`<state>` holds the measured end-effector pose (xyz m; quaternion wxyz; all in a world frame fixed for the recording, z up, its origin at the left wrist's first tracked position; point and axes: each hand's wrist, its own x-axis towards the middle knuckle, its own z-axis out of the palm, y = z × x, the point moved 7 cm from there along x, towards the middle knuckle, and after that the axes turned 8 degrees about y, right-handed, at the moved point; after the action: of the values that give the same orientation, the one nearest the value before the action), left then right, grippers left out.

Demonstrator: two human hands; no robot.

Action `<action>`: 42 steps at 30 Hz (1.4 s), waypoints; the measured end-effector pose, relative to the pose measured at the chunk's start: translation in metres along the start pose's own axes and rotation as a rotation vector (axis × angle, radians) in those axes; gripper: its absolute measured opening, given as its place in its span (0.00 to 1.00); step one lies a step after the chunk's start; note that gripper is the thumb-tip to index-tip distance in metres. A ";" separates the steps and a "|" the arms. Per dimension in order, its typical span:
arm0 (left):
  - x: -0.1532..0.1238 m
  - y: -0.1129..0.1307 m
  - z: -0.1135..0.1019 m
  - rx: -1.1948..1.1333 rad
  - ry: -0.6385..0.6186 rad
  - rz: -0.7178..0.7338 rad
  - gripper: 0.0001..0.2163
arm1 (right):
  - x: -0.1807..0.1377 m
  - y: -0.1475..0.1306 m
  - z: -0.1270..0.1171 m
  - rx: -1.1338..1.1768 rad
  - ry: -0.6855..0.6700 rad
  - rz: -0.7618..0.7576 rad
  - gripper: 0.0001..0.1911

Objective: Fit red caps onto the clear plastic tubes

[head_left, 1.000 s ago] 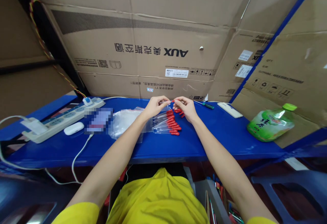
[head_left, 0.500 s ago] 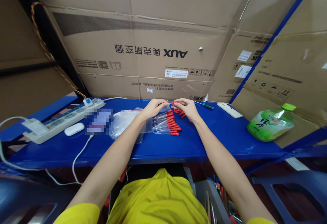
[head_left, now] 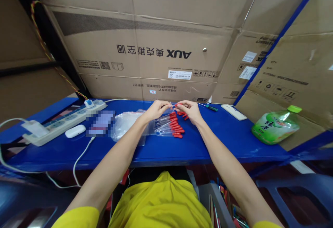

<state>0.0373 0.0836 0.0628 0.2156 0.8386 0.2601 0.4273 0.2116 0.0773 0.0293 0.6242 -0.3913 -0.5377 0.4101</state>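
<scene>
Above the back half of the blue table, my left hand point(head_left: 157, 110) and my right hand point(head_left: 190, 111) face each other, fingertips almost meeting. The left thumb and fingers are pinched on what looks like the edge of a small clear plastic bag. Between the right fingertips is a slim red-handled screwdriver point(head_left: 178, 104), partly hidden by the fingers. Just below the hands lies a row of red-handled screwdrivers point(head_left: 178, 131) in clear sleeves, handles to the right. A few loose red handles point(head_left: 185, 116) show under my right hand. Flat clear plastic bags point(head_left: 125, 125) lie beside my left forearm.
A green-handled screwdriver point(head_left: 211, 107) and a white slab-like object point(head_left: 234, 112) lie to the right, near a green bottle point(head_left: 276, 125). On the left are a power strip point(head_left: 67, 119), a white earbud case point(head_left: 75, 131) and a blurred phone point(head_left: 102, 123) with a cable. Cardboard point(head_left: 156, 20) walls the back.
</scene>
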 end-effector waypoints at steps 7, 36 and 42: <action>0.000 -0.002 0.001 -0.014 -0.015 -0.001 0.21 | 0.000 0.001 0.001 -0.001 -0.007 0.014 0.24; -0.004 -0.011 0.001 0.119 -0.028 -0.025 0.21 | 0.006 0.006 -0.004 -0.067 -0.068 0.011 0.25; -0.002 -0.005 -0.001 0.066 -0.012 0.001 0.20 | 0.004 0.004 -0.002 -0.044 -0.055 0.004 0.23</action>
<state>0.0337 0.0862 0.0592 0.1888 0.8480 0.2723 0.4136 0.2138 0.0827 0.0265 0.5995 -0.3947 -0.5629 0.4099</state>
